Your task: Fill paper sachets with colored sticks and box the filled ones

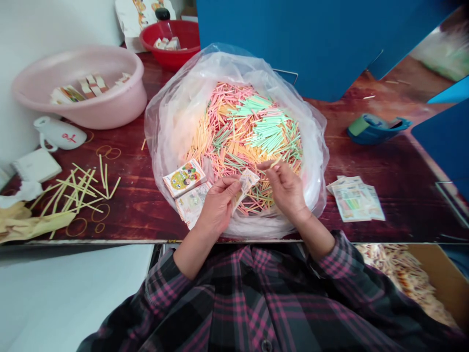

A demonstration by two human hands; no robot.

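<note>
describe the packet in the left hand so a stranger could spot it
On the dark red table, a large clear plastic bag holds pastel sticks. At the bag's near side, the person's left hand pinches a small printed paper packet. Two similar packets lie flat beside it; this one alone is held up.

A small printed paper packet (245, 188) tilts in the left hand (218, 205); the right hand (287, 188) pinches one thin pale stick (275, 162) above a heap of pink, green and yellow sticks (242, 132).

No legible wording, the printing on the paper packets (184, 178) too small.
</note>
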